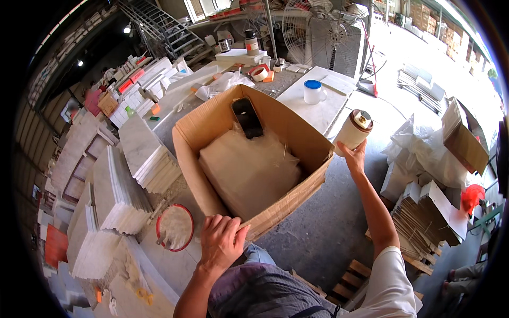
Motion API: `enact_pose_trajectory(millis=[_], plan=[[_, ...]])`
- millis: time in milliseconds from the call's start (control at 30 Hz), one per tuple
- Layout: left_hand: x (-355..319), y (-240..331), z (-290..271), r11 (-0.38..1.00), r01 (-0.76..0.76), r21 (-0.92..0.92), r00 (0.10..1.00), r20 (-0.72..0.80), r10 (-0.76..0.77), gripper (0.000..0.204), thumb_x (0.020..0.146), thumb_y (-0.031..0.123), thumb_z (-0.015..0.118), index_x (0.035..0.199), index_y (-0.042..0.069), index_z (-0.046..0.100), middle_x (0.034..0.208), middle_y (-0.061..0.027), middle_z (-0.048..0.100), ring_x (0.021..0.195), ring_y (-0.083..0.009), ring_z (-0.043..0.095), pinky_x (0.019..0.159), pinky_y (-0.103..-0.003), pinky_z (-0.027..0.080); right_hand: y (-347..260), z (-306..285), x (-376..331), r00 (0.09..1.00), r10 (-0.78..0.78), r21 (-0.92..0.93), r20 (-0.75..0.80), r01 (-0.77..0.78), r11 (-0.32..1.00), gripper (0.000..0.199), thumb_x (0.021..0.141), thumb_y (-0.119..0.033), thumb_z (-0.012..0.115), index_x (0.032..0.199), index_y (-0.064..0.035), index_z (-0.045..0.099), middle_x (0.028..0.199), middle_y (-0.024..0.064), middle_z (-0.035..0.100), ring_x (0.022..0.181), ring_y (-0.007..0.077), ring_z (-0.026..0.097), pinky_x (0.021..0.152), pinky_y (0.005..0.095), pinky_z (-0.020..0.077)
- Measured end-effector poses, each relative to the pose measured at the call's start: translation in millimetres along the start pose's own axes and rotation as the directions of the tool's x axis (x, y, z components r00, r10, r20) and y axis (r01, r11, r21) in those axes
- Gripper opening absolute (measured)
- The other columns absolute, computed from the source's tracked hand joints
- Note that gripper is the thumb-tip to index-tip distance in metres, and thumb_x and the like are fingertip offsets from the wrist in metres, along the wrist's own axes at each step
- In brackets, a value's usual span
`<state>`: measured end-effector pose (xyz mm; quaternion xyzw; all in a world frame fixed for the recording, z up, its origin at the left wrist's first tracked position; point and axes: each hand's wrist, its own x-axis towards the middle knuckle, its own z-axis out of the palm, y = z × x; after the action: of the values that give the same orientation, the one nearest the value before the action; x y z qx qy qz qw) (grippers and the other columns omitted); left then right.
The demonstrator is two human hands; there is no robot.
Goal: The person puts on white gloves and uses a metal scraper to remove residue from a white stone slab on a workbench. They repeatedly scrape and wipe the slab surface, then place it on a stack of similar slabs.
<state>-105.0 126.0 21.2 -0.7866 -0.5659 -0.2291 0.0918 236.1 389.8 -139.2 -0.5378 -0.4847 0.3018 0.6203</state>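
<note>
An open cardboard box (pixel 305 119) stands tilted in front of me. Fingers of my left hand (pixel 221 238) are curled over its near rim. Inside lies a pale block wrapped in clear plastic (pixel 249 169). A dark, oblong thing with rounded corners (pixel 247 117) leans at the box's far wall; its kind is unclear. To the right of the box, my right hand (pixel 354 153) is wrapped round a cream-coloured bottle (pixel 353 130) with a brown rim and a pale top, held up in the air.
Stacks of pale stone slabs (pixel 119 191) fill the left, with a red-rimmed bucket (pixel 175 227) beside the box. Behind stand a blue-lidded jug (pixel 314 92), a tape roll (pixel 259 73) and a large fan (pixel 323 34). Flattened cardboard (pixel 416 225) and wooden pallets (pixel 352 281) lie right.
</note>
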Motion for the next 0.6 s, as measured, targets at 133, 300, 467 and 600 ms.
enact_pose_trajectory(millis=[133, 300, 467, 600], plan=[[-7.6, -1.4, -0.1, 0.999, 0.022, -0.034, 1.0, -0.001, -0.022, 0.021, 0.083, 0.018, 0.073, 0.079, 0.007, 0.056, 0.073, -0.0074, 0.053, 0.075, -0.0292, 0.05, 0.075, -0.042, 0.04, 10.8, 25.8, 29.6, 0.999, 0.006, -0.01, 0.042, -0.005, 1.0, 0.076, 0.073, -0.024, 0.087, 0.131, -0.0072, 0.041, 0.12, 0.0108, 0.059, 0.11, 0.0218, 0.059, 0.094, 0.0379, 0.0508], [-9.7, -2.2, 8.1, 1.0, -0.001, -0.03, 0.999, -0.054, 0.0, 0.026, 0.084, 0.022, 0.073, 0.075, 0.008, 0.053, 0.07, -0.0074, 0.049, 0.073, -0.0299, 0.047, 0.074, -0.044, 0.039, 26.6, 64.5, 55.0, 0.996, 0.002, -0.098, 0.086, 0.006, 0.995, 0.08, 0.067, -0.029, 0.088, 0.129, -0.0076, 0.042, 0.118, 0.0132, 0.061, 0.109, 0.0265, 0.061, 0.093, 0.0405, 0.0508], [-11.7, -2.7, 10.9, 1.0, 0.01, -0.008, 0.998, -0.066, -0.01, 0.024, 0.083, 0.025, 0.074, 0.076, 0.011, 0.056, 0.07, -0.0037, 0.048, 0.073, -0.0258, 0.049, 0.076, -0.042, 0.04, 44.3, 94.7, 66.7, 0.981, 0.103, -0.145, 0.162, -0.079, 0.986, 0.081, 0.064, -0.025, 0.087, 0.128, -0.007, 0.042, 0.117, 0.0145, 0.062, 0.109, 0.0292, 0.062, 0.093, 0.0418, 0.0503], [-13.7, -1.6, 13.6, 0.999, 0.025, -0.038, 0.997, -0.069, -0.027, 0.021, 0.082, 0.024, 0.074, 0.077, 0.011, 0.057, 0.07, -0.003, 0.047, 0.073, -0.0256, 0.049, 0.076, -0.043, 0.039, 56.7, 111.6, 74.3, 0.975, 0.112, -0.213, 0.194, -0.069, 0.975, 0.08, 0.062, -0.021, 0.087, 0.127, -0.0065, 0.043, 0.117, 0.015, 0.063, 0.109, 0.0299, 0.062, 0.093, 0.0422, 0.0501]])
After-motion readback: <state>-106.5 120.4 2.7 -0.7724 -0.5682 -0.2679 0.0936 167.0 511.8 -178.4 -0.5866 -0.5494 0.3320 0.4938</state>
